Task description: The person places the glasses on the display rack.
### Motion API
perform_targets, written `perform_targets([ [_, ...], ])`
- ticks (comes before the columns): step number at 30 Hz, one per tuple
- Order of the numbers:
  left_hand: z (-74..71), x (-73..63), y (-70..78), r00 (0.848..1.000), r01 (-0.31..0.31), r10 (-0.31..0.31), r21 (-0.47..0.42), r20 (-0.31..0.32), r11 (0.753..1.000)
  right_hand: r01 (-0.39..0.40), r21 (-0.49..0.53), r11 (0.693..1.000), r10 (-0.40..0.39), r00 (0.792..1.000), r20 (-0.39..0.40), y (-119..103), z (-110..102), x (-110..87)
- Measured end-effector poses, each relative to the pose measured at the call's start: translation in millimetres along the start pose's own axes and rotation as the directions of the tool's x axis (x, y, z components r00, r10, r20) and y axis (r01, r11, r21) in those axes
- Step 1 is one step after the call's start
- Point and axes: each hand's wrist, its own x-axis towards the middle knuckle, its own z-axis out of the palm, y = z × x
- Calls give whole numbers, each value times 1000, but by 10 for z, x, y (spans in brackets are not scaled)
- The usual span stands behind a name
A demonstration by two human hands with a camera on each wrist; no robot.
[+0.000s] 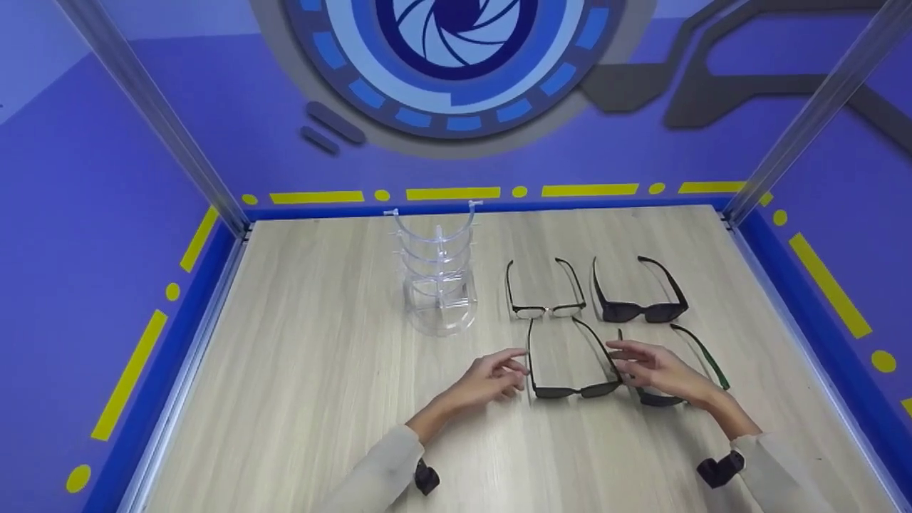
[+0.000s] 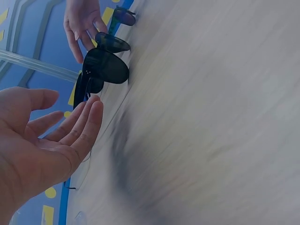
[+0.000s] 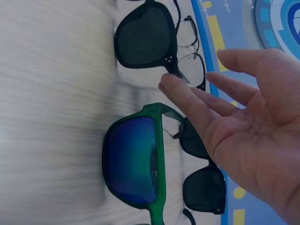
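Observation:
A pair of black sunglasses lies at the front, temples pointing away, between both hands. The left hand is beside its left temple, fingers loosely bent; whether the tips touch cannot be told. On the other side, the right hand has its fingertips by the right temple, partly over green-framed sunglasses with blue-green mirrored lenses. In the right wrist view the right hand's fingers are spread and hold nothing. The left wrist view shows the left palm bare, fingertips close to the black sunglasses.
Behind are clear-lensed glasses and thick black sunglasses. A transparent tiered eyewear stand is left of them on the wooden table. Blue panels enclose the back and sides.

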Motion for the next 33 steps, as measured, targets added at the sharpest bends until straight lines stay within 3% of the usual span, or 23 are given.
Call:
perform_targets([
  [12, 71, 28, 4, 1000, 29, -29, 4, -9, 1000, -45, 49, 998, 43, 998, 44, -2, 39, 2],
  [33, 59, -89, -29, 1000, 23, -23, -3, 15, 1000, -36, 176, 984, 8, 988, 153, 54, 144, -10],
])
